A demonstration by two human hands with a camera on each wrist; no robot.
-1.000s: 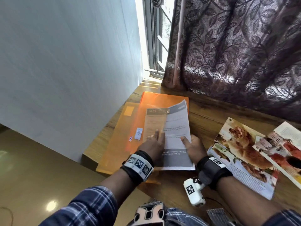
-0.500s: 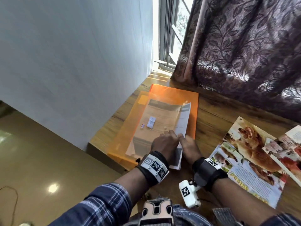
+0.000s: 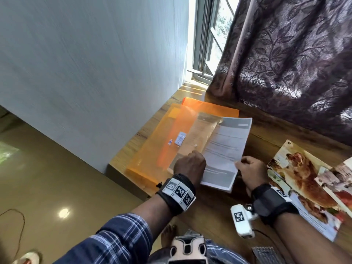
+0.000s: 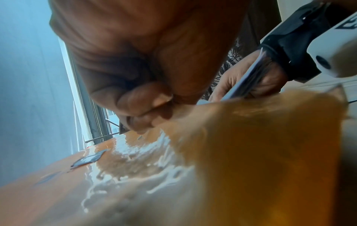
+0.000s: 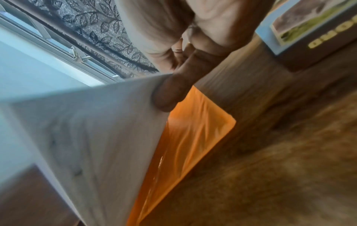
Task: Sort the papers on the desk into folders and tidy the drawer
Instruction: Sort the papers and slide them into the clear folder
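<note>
Two translucent orange folders lie stacked at the desk's left corner, the front folder [image 3: 152, 155] [image 4: 251, 152] [image 5: 189, 130] over a back one [image 3: 209, 108]. A stack of printed white papers [image 3: 226, 145] [image 5: 86, 130] lies half under the front folder's cover, its right half outside and raised. My left hand [image 3: 190, 164] [image 4: 146, 107] pinches that cover at its near edge with curled fingers. My right hand [image 3: 247, 168] [image 5: 173, 85] pinches the papers' near right edge, and also shows in the left wrist view [image 4: 241, 82].
Two colourful magazines [image 3: 304, 178] [image 3: 339, 180] lie overlapped on the wooden desk [image 3: 266, 134] to the right of my right hand. A patterned curtain [image 3: 285, 63] hangs along the back, a window [image 3: 207, 44] is at the far corner, and a wall [image 3: 95, 63] is on the left.
The papers, mostly under the cover half a second ago, now stick out to the right with that side raised. My right hand moved right along their edge. My left hand stays on the cover.
</note>
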